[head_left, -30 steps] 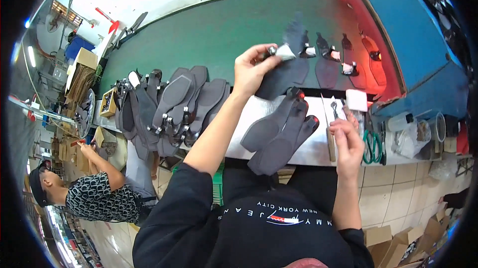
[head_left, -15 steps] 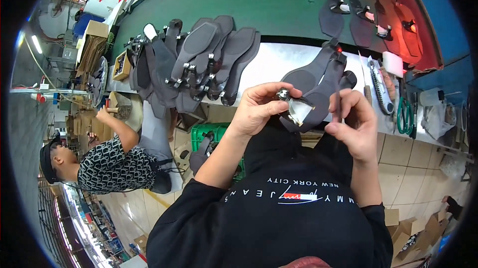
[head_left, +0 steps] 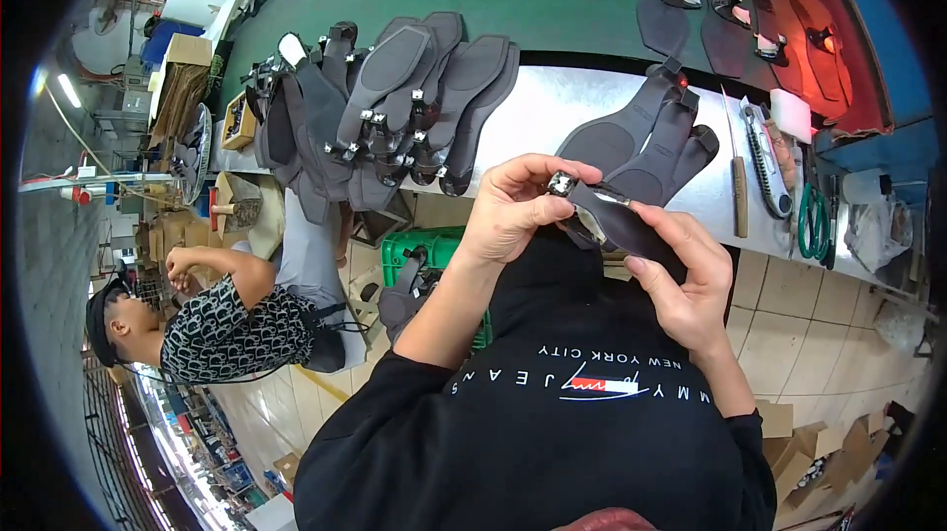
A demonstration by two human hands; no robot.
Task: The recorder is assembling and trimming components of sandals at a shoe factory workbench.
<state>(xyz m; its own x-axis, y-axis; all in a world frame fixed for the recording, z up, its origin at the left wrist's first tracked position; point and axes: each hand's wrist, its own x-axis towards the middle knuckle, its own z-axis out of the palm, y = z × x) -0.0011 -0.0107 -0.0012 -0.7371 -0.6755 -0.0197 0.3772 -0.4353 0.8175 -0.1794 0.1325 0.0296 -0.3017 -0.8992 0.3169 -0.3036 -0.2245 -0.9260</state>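
My left hand (head_left: 520, 213) pinches a black sandal strap with a shiny silver ornament (head_left: 562, 184) between thumb and fingers. My right hand (head_left: 691, 280) is closed on the edge of a dark, smooth, curved sole piece (head_left: 631, 232). The sole piece meets the strap in front of my chest; a pale strip shows between them, and whether they are joined I cannot tell. Just beyond my hands, dark grey soles with black straps (head_left: 604, 141) lie on the metal-topped bench (head_left: 552, 97).
Many grey soles with silver-trimmed straps (head_left: 395, 68) are piled to the left. Right of my hands lie a wooden-handled pointed tool (head_left: 740, 196), a utility knife (head_left: 767, 171) and green-handled scissors (head_left: 814, 220). More sandals (head_left: 663, 18) lie on the green surface. A person (head_left: 232, 324) sits at left.
My right hand has moved left and inward, bringing the dark piece up against the strap. It was edge-on and apart before; its broad face shows now. My left hand stays nearly in place.
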